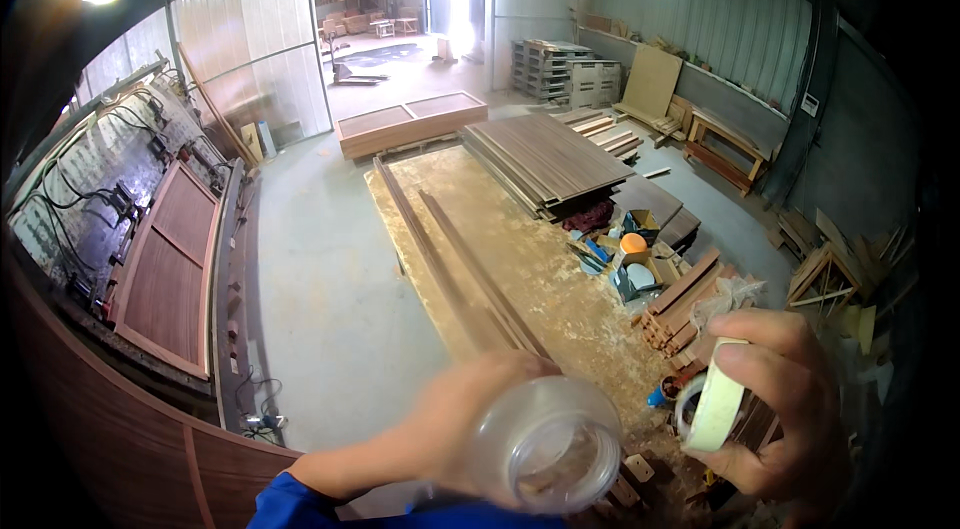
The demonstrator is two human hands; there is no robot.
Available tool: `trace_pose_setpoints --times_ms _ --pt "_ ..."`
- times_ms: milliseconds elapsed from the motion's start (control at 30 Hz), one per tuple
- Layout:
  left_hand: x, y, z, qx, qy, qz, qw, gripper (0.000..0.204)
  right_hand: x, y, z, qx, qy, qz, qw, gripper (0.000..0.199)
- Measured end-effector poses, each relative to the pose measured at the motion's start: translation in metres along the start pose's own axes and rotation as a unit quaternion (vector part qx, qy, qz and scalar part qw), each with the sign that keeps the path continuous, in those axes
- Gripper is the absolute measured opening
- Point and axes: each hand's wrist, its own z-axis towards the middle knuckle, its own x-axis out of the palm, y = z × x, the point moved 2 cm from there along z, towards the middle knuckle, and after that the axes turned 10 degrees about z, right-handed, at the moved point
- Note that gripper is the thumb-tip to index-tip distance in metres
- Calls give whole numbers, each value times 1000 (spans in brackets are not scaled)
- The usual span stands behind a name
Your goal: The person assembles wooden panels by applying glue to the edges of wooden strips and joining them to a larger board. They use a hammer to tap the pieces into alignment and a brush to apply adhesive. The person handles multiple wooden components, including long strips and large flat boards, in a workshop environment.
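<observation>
In my left hand (pixel 445 419) is a clear plastic jar (pixel 582 399), its round uncapped mouth tilted up toward me. The threaded neck shows, and something faint lies inside that I cannot make out. The fingers of my right hand (pixel 795 384) pinch a pale yellow-green lid (pixel 718 397) by its rim, held on edge to the right of the jar and apart from it. Beneath both hands is the worn tan workbench (pixel 540 259). Long thin wooden strips (pixel 470 274) run along it, their near ends hidden behind my left hand.
A stack of brown panels (pixel 550 159) lies at the bench's far end. Along its right side are an orange-topped container (pixel 633 243), boxes and wood offcuts (pixel 685 299). A framed wooden door (pixel 175 269) leans in a clamping rack at left; pallets (pixel 550 69) stand farther back.
</observation>
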Motion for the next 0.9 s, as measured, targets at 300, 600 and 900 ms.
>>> trace_pose_setpoints --times_ms 300,600,900 --pt "-47 -36 7 257 -202 118 938 36 3 -24 -24 -47 25 -31 998 70" --pt "-58 -100 12 159 -319 223 907 35 1 -36 -31 -58 45 -33 997 70" --pt "-78 -90 26 283 -346 257 857 35 -2 -27 -38 14 13 -11 1000 52"
